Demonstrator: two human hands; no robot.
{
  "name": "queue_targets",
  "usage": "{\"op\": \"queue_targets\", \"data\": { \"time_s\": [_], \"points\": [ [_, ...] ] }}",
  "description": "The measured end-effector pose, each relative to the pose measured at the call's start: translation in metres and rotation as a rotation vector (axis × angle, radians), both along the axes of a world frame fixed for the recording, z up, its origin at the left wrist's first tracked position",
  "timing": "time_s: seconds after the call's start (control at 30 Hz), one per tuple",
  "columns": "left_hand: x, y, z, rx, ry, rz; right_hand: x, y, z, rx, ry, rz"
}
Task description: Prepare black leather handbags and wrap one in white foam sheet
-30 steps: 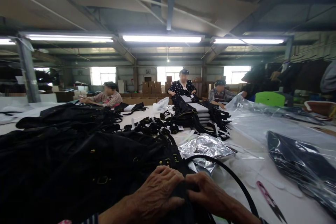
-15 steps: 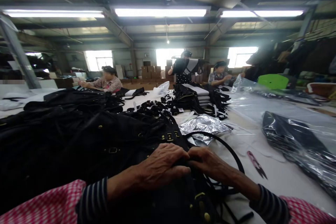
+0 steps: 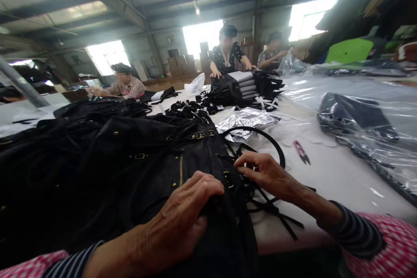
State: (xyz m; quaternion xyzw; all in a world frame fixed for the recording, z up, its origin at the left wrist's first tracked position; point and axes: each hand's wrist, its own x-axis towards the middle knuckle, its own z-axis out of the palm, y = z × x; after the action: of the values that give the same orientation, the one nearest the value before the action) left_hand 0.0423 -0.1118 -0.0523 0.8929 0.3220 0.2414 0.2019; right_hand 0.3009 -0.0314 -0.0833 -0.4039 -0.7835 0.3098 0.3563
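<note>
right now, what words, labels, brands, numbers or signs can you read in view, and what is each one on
None can be read.
Black bag with brass-coloured buckles and zip: no lettering can be made out.
Small white tag among the black straps: too small to read.
Crinkled shiny silver plastic: no print can be made out.
Pink-handled metal snips: too small to tell any marking.

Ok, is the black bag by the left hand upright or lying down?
Lying down: the black bag has its zipper facing up.
</note>
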Motion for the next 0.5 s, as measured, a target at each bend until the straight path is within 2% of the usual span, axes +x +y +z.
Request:
{"op": "queue_targets", "data": {
  "time_s": [0.07, 0.17, 0.33, 0.4, 0.5],
  "points": [
    [-0.001, 0.001, -0.007, 0.046, -0.055, 0.003, -0.002, -0.004, -0.002, -0.029, 0.002, -0.015],
    [0.001, 0.003, -0.007, 0.109, -0.137, 0.073, -0.009, -0.003, -0.003, -0.080, 0.018, -0.035],
    [-0.005, 0.005, 0.006, 0.113, -0.267, 0.349, -0.025, 0.008, 0.000, -0.106, 0.076, 0.022],
    [-0.007, 0.005, 0.011, 0.083, -0.314, 0.418, -0.030, 0.008, 0.004, -0.187, 0.157, 0.092],
    [-0.009, 0.007, 0.012, 0.031, -0.312, 0.421, -0.034, 0.001, 0.013, -0.423, 0.310, 0.198]
  ]
}}
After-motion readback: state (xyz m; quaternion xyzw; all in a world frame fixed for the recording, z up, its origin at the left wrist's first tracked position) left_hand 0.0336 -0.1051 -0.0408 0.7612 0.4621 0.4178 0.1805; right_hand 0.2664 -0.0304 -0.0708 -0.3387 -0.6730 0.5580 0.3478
